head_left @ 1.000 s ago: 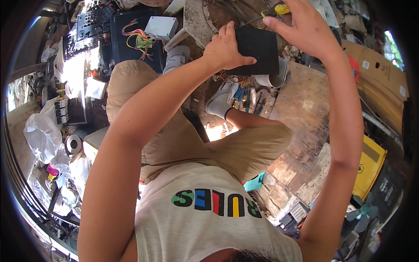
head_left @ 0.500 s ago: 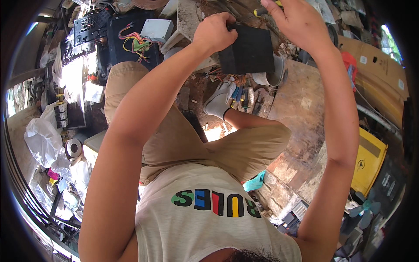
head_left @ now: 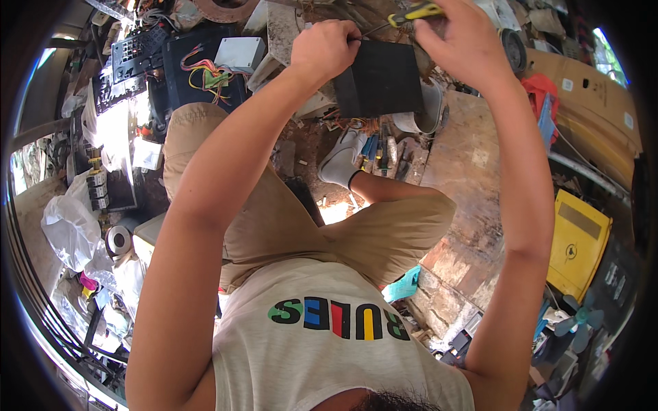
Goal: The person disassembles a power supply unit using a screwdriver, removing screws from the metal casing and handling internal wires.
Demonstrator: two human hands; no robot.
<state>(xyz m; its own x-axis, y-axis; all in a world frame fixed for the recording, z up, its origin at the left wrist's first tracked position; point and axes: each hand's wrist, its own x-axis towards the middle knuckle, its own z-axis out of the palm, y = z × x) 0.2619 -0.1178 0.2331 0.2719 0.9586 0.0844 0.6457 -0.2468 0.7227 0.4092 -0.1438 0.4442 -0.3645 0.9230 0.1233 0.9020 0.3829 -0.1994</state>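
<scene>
My left hand (head_left: 325,49) is closed at the upper left corner of a flat black box (head_left: 380,81), its fingers curled and partly hidden. In my right hand (head_left: 466,42) is a screwdriver (head_left: 415,14) with a yellow and black handle. Its thin shaft points left and down toward my left fingertips, at the far edge of the box. Whether the tip touches the box I cannot make out. Below the box, several hand tools (head_left: 384,154) lie on the ground beside my shoe (head_left: 340,156).
At the left, a white box with coloured wires (head_left: 240,53) lies on a dark case. A wooden board (head_left: 473,164) lies at the right, near a cardboard box (head_left: 589,103), a yellow case (head_left: 578,243) and a small fan (head_left: 581,316). Plastic bags (head_left: 68,226) are at the far left.
The black box and my left hand have shifted slightly left. My right hand has come left and down with the screwdriver, and more of its handle shows.
</scene>
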